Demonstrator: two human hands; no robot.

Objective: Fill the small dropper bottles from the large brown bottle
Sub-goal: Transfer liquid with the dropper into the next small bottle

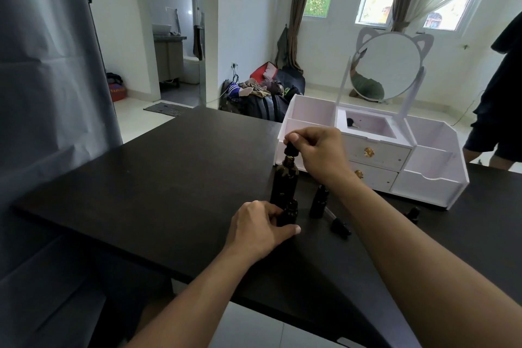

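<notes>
The large brown bottle (285, 181) stands upright on the dark table (169, 192) with its neck uncovered. My right hand (316, 152) pinches a black dropper cap (291, 150) just above that neck. Right in front of it my left hand (260, 229) grips a small dropper bottle (289, 212) standing on the table. A second small bottle (319, 200) stands to the right, partly behind my right forearm. A loose dropper cap with its glass tube (339, 224) lies on the table beside it.
A white vanity organiser (423, 169) with drawers and a cat-ear mirror (388, 65) stands at the back right of the table. Another small black cap (413, 213) lies near its front. A person in dark clothes (497, 99) stands at the far right.
</notes>
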